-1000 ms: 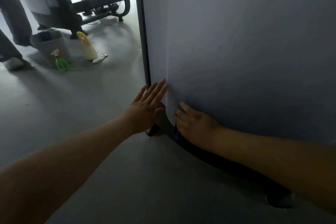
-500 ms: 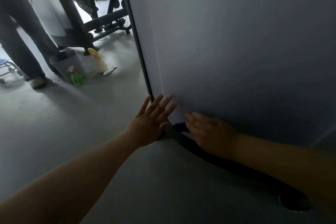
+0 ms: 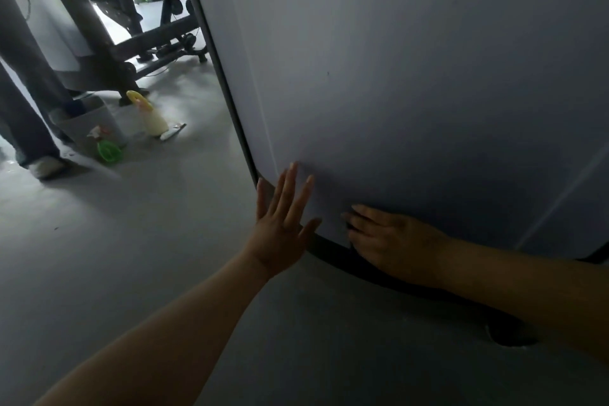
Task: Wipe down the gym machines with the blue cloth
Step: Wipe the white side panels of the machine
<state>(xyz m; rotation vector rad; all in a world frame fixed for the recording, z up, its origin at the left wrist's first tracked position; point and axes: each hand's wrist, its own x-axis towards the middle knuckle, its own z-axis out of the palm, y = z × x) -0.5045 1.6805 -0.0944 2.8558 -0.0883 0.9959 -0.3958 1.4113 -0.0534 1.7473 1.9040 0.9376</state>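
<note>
While left hand (image 3: 280, 224) lies flat — fingers (image 3: 286, 189) up — machine panel (image 3: 428, 76) stands upright.

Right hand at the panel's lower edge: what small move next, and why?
Probably slide the right hand rightward along the panel's bottom edge: it sits near the corner with more edge beyond, and the left hand lies flat on it. The cloth is not visible.

A single view, worn on the head, looks forward and down from low and very close to the panel (image 3: 428, 92), which fills the right side. The floor (image 3: 99, 257) and other machines (image 3: 138, 26) recede toward the upper left.
</note>
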